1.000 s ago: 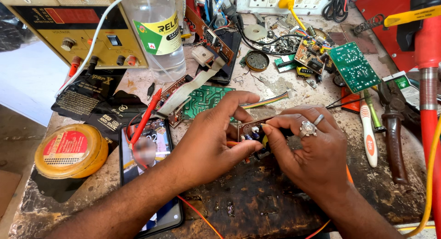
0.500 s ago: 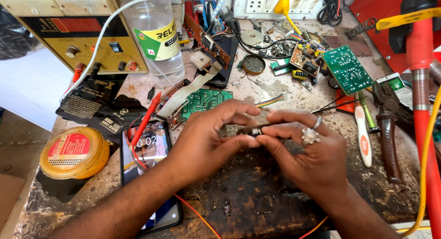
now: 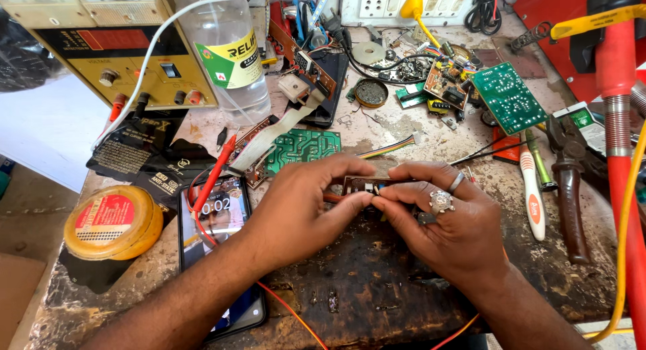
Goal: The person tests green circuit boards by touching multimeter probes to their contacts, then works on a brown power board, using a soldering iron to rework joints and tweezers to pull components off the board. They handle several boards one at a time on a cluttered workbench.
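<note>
Cluttered workbench, left hand, right hand, fingers pinching small circuit board

Brown circuit board; yellow tin; red probe

small brown circuit board, narrow strip shape, held level just above the scorched dark patch of the workbench, pinched at both ends between left hand and right hand, mostly hidden by fingers, only its top edge and a few components showing.
</note>
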Available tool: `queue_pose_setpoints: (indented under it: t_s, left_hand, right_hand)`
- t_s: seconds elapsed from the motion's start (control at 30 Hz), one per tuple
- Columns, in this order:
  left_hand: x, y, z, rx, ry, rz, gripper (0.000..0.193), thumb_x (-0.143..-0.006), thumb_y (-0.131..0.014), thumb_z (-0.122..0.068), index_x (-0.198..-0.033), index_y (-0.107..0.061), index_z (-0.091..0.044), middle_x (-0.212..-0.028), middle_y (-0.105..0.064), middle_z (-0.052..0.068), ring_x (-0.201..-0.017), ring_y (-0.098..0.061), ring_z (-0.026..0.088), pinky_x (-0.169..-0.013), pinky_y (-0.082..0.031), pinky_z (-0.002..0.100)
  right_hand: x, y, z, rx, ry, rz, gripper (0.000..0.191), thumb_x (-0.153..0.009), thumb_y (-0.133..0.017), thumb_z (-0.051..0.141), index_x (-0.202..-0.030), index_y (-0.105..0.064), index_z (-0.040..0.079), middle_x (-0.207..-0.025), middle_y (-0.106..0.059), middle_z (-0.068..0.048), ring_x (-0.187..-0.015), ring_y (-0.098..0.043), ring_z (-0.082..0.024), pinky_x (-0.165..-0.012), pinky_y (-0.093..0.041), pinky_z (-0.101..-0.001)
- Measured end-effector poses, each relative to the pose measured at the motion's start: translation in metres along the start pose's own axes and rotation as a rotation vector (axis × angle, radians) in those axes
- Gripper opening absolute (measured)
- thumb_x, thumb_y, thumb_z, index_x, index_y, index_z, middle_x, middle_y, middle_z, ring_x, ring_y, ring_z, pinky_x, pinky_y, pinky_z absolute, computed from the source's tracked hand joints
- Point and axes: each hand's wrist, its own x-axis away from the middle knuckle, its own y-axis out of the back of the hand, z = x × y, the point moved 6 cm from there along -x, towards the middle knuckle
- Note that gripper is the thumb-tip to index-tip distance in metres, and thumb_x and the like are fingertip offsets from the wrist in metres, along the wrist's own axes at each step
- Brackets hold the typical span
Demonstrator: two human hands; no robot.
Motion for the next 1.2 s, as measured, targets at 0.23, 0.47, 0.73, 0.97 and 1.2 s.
queue_pose_setpoints:
  t_s: [0.23, 0.47, 0.73, 0.97, 1.2]
  left_hand:
    - [0.003, -0.003, 0.002, 0.012, 0.149, 0.105, 0.036, -0.087, -0.070, -0.016, -0.121, -0.067, -0.008, -0.090, -0.078, 0.005, -0.069, -0.071, 0.014, -0.060, -0.056, 0.029]
    - [0.001, -0.008, 0.016, 0.194, 0.089, 0.087, 0.032, -0.091, -0.076, -0.017, -0.120, -0.071, -0.006, -0.102, -0.080, 0.003, -0.090, -0.073, 0.005, -0.077, -0.063, 0.025]
    - [0.001, -0.005, 0.011, 0.202, 0.056, 0.069, 0.032, -0.091, -0.073, -0.013, -0.123, -0.068, -0.008, -0.106, -0.080, 0.004, -0.097, -0.077, 0.009, -0.079, -0.064, 0.027]
    - [0.005, -0.001, -0.006, 0.010, -0.179, -0.020, 0.014, -0.093, -0.075, -0.010, -0.106, -0.072, -0.008, -0.106, -0.078, 0.007, -0.093, -0.081, 0.019, -0.076, -0.065, 0.028]
    - [0.014, 0.003, -0.020, -0.195, -0.409, -0.058, 0.020, -0.092, -0.076, -0.007, -0.111, -0.073, -0.009, -0.117, -0.075, 0.013, -0.100, -0.078, 0.028, -0.082, -0.063, 0.033]
  right_hand:
    - [0.000, 0.000, -0.007, -0.067, -0.109, 0.040, 0.021, -0.075, -0.089, 0.019, -0.092, -0.078, 0.013, -0.104, -0.076, -0.004, -0.093, -0.076, -0.017, -0.079, -0.061, -0.0318]
    - [0.000, 0.001, -0.012, -0.140, -0.124, 0.066, 0.019, -0.076, -0.088, 0.019, -0.091, -0.077, 0.013, -0.104, -0.076, -0.004, -0.095, -0.075, -0.017, -0.081, -0.060, -0.0317]
    - [0.002, -0.003, -0.011, -0.108, -0.133, 0.102, 0.017, -0.077, -0.087, 0.019, -0.091, -0.077, 0.013, -0.103, -0.076, -0.004, -0.095, -0.075, -0.018, -0.080, -0.059, -0.0321]
    - [0.000, -0.003, -0.010, -0.126, -0.126, 0.111, 0.017, -0.077, -0.087, 0.021, -0.089, -0.076, 0.014, -0.102, -0.077, -0.004, -0.098, -0.076, -0.017, -0.083, -0.059, -0.0335]
    - [-0.001, -0.002, -0.010, -0.111, -0.113, 0.114, 0.023, -0.075, -0.089, 0.023, -0.086, -0.072, 0.014, -0.099, -0.079, -0.003, -0.097, -0.076, -0.020, -0.088, -0.054, -0.0376]
